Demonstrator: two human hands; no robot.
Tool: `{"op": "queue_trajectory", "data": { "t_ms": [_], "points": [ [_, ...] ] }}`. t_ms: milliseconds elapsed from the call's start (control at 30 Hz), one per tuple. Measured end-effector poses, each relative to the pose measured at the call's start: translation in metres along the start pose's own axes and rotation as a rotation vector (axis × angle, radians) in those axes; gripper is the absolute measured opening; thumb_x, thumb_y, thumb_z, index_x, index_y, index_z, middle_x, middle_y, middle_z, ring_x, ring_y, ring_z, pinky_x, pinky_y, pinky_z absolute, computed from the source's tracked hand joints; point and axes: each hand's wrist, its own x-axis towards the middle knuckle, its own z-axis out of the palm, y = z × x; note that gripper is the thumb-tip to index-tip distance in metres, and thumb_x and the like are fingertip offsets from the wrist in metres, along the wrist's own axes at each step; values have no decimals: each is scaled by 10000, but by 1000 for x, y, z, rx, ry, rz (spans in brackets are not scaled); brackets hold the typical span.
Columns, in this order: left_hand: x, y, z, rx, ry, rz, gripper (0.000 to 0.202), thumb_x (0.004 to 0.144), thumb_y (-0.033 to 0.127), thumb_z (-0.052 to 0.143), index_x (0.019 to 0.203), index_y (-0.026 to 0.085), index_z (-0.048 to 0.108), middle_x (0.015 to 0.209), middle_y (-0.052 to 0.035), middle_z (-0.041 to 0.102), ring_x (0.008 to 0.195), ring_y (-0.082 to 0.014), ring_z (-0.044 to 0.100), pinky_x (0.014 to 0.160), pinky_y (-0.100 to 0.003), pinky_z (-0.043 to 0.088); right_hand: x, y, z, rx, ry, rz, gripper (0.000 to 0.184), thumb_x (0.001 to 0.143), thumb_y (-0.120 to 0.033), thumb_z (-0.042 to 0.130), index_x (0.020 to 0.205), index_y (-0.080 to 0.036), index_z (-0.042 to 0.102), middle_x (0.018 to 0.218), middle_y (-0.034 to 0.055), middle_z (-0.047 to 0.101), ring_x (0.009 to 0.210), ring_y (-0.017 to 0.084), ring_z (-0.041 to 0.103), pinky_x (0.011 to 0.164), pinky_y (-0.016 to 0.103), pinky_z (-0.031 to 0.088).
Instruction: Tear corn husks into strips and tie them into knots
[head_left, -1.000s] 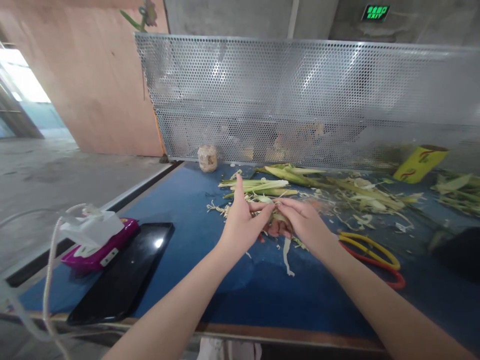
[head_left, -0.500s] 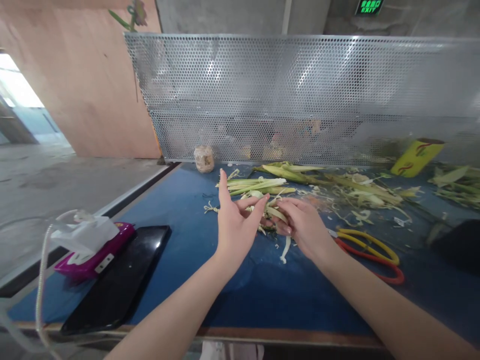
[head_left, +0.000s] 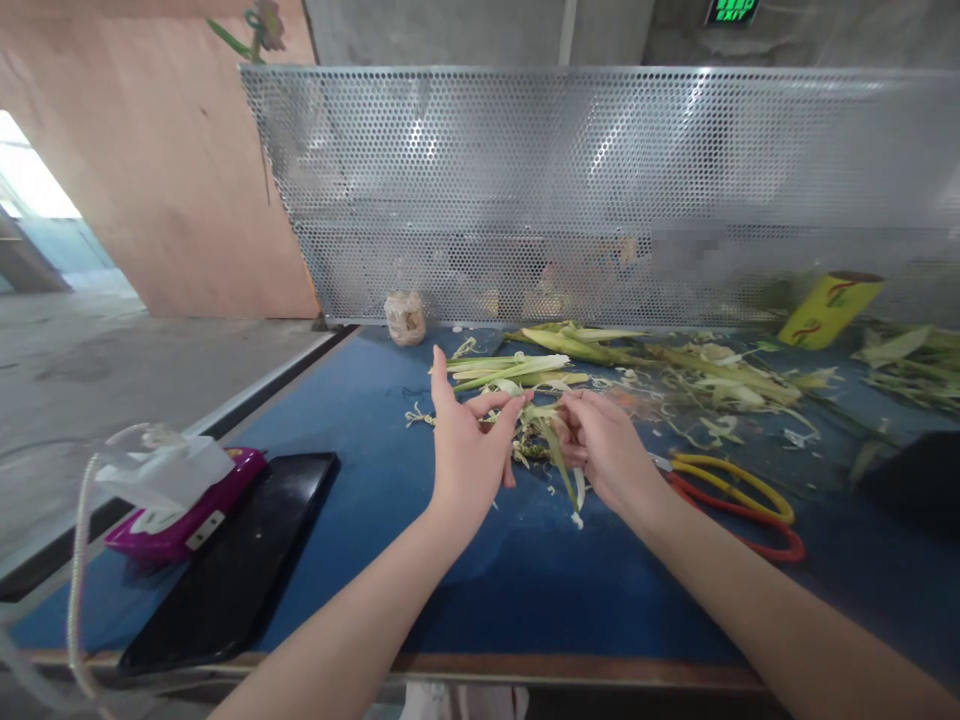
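My left hand (head_left: 469, 455) is closed in a pinch at thumb and fingertips on pale corn husk strips. Opposite it, my right hand (head_left: 611, 450) has its fingers closed on the same husk piece. A green-white husk strip (head_left: 556, 455) hangs down between the hands toward the table. Under the fingertips lies a twisted or braided husk clump (head_left: 529, 450), partly hidden by the fingers. Just behind, a bundle of cut husk strips (head_left: 517, 370) lies flat. Scissors (head_left: 731, 490) with one yellow and one red handle loop rest beside my right forearm.
Husk scraps (head_left: 720, 385) and whole green husks (head_left: 585, 345) spread across the blue table (head_left: 360, 560). A perforated metal screen (head_left: 480, 180) stands behind. A wrapped jar (head_left: 405, 318), yellow tube (head_left: 829, 310), black phone (head_left: 240, 560) and purple power strip (head_left: 184, 515) surround the work.
The husk strip curved across my right fingers now hangs downward between the hands. Both hands have shifted slightly, with a little wider gap between them. The view has moved a little.
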Motion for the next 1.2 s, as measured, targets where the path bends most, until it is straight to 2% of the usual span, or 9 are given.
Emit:
{"op": "queue_trajectory", "data": {
  "t_ms": [533, 700, 767, 867, 933, 1000, 1067, 1133, 1200],
  "points": [
    [2, 1, 0, -45, 16, -62, 846, 782, 225, 562, 1375, 288, -38, 939, -38, 641, 252, -16, 405, 277, -184, 367, 3, 4, -3, 26, 24, -76, 242, 773, -316, 525, 649, -198, 353, 448, -95, 379, 315, 25, 265, 342, 167, 213],
    [3, 3, 0, -179, 6, -83, 878, 771, 192, 577, 1376, 307, -50, 918, -23, 670, 271, -40, 457, 285, -182, 378, 5, 3, -5, -18, -1, -100, 251, 761, -345, 545, 650, -207, 368, 452, -88, 384, 332, 43, 280, 347, 184, 225],
    [7, 3, -1, -334, -9, -245, 831, 788, 177, 551, 1379, 274, -25, 895, -34, 680, 337, -66, 536, 288, -163, 371, 6, 2, -6, -42, -77, -108, 253, 765, -365, 546, 658, -208, 378, 464, -83, 394, 343, 44, 280, 355, 185, 223],
    [13, 2, -2, -484, -95, -610, 598, 815, 196, 502, 1336, 87, 230, 746, -94, 678, 451, -126, 627, 288, -147, 370, 7, 0, -8, -102, -126, -126, 255, 770, -388, 539, 664, -210, 389, 449, -89, 360, 352, 49, 281, 363, 184, 226],
    [14, 1, -3, -499, -165, -690, 517, 814, 244, 506, 1253, 16, 355, 699, -120, 667, 500, -172, 655, 286, -161, 390, 7, -1, -8, -187, -101, -143, 238, 771, -397, 535, 685, -213, 410, 446, -86, 366, 362, 61, 305, 366, 185, 233],
    [12, 1, -2, -499, -193, -613, 625, 782, 253, 565, 1300, 53, 280, 778, -120, 678, 550, -200, 673, 290, -175, 419, 6, -3, -9, -288, -79, -188, 218, 777, -404, 527, 715, -215, 438, 467, -75, 406, 375, 71, 330, 369, 191, 242],
    [9, 1, 0, -468, -202, -521, 854, 737, 197, 628, 1376, 123, 67, 861, -114, 682, 584, -218, 682, 307, -193, 454, 6, -4, -11, -380, -74, -276, 202, 784, -399, 522, 732, -214, 460, 515, -58, 451, 402, 81, 365, 388, 202, 273],
    [5, 2, 1, -413, -207, -473, 1010, 710, 123, 648, 1383, 146, -105, 849, -115, 688, 599, -230, 684, 332, -203, 478, 6, -6, -14, -483, -71, -375, 179, 791, -380, 522, 741, -213, 482, 564, -40, 485, 459, 98, 425, 433, 217, 322],
    [4, 2, 2, -390, -227, -451, 1048, 705, 94, 650, 1377, 126, -154, 799, -116, 695, 607, -228, 685, 349, -198, 488, 7, -7, -16, -592, -62, -442, 159, 800, -357, 516, 746, -209, 498, 589, -29, 505, 506, 113, 462, 473, 228, 347]
  ]
}}
